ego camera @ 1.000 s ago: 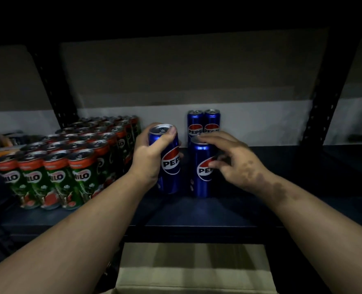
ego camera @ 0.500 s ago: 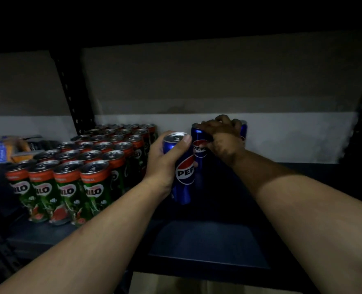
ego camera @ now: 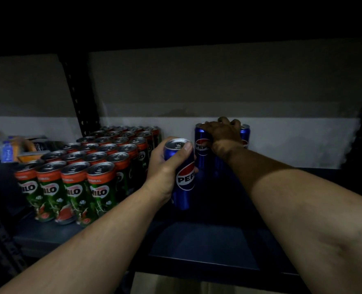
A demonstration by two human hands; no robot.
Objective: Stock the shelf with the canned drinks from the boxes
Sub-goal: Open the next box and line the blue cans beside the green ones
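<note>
Stocking is part done. On the shelf, a full block of Milo cans stands upright in tight rows at 9 o'clock from the centre, filling that section from the front edge back toward the wall. The Pepsi section, at 12 to 1 o'clock, has only begun: a small cluster of Pepsi cans stands upright at the rear against the wall. The exact count is hidden by the right hand.

The right hand lies over the tops of the rear cluster, fingers curled down over the rims. Whether it grips one can or only presses it into line cannot be told.

The left hand is clamped on one more Pepsi can, the held can, thumb at its top rim. That can sits upright just in front of the rear cluster at 11 o'clock. Whether its base rests on the shelf cannot be told.

Judged remaining: seat the held can, then fill the bare shelf from 12 to 3 o'clock. A pale cardboard edge shows below the shelf at 6 o'clock, probably a box; its contents are hidden.
</note>
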